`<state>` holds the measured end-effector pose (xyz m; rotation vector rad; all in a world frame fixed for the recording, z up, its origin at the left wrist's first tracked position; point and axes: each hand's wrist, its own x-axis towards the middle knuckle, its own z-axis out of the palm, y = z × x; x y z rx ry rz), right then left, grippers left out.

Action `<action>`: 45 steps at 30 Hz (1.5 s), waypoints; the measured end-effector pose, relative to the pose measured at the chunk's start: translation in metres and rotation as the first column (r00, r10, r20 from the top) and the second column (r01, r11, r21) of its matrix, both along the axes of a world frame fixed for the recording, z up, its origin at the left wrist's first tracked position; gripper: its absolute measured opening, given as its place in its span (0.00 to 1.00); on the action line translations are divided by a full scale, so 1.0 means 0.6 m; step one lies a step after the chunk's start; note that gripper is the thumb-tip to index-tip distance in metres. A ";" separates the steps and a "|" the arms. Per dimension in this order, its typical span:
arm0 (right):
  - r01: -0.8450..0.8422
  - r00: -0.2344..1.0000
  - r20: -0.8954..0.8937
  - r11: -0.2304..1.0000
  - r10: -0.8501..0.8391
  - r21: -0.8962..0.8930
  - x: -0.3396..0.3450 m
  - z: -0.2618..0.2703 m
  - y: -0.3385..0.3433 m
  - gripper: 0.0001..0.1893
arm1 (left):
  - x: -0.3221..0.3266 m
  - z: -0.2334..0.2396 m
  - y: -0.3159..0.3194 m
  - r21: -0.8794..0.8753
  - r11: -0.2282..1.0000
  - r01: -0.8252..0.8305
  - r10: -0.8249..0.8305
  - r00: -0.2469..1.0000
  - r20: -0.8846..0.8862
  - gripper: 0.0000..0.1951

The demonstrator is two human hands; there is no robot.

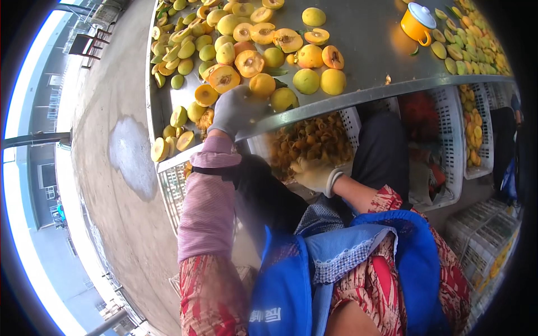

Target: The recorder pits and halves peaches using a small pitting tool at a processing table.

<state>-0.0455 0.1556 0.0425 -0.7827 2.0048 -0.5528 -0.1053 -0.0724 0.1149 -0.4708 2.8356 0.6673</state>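
My left hand [237,110], in a grey glove, is at the near edge of the metal table [365,54]. It is blurred and hides whatever lies under its fingers. Around it lie halved yellow peaches, among them a half with brown flesh at its middle [224,79] and a smaller half [206,95]. A whole peach [284,99] sits just right of the hand. Below the table edge, my right hand [313,174], in a pale glove, is over a white crate [349,122] of brown-orange fruit pits or scraps [311,140]. Its fingers curl downward, their tips partly hidden.
A yellow enamel mug [416,24] with a white lid stands on the table, beside another heap of peaches [475,42]. A crate with red material [420,113] is right of my knee. More plastic crates [483,239] stand at far right. Wet concrete [133,157] lies left.
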 end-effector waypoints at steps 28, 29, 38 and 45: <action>0.418 0.906 0.214 0.845 -0.364 -0.333 0.030 0.009 -0.035 0.20 | 0.204 -0.237 0.138 0.865 0.492 -0.098 0.752 0.549 -0.365 0.21; 0.470 0.805 0.478 0.870 -0.353 -0.149 0.023 0.033 -0.034 0.20 | 0.210 -0.244 0.134 0.865 0.490 -0.106 0.754 0.550 -0.359 0.21; 0.678 0.376 0.891 0.731 -0.255 -0.077 -0.023 -0.001 -0.001 0.09 | 0.202 -0.146 0.151 0.924 0.370 0.099 0.505 0.814 -0.289 0.18; 0.029 0.877 -0.397 0.854 -0.271 -0.520 0.012 -0.045 0.003 0.17 | 0.210 -0.194 0.142 0.987 0.161 -0.016 0.700 0.707 -0.103 0.21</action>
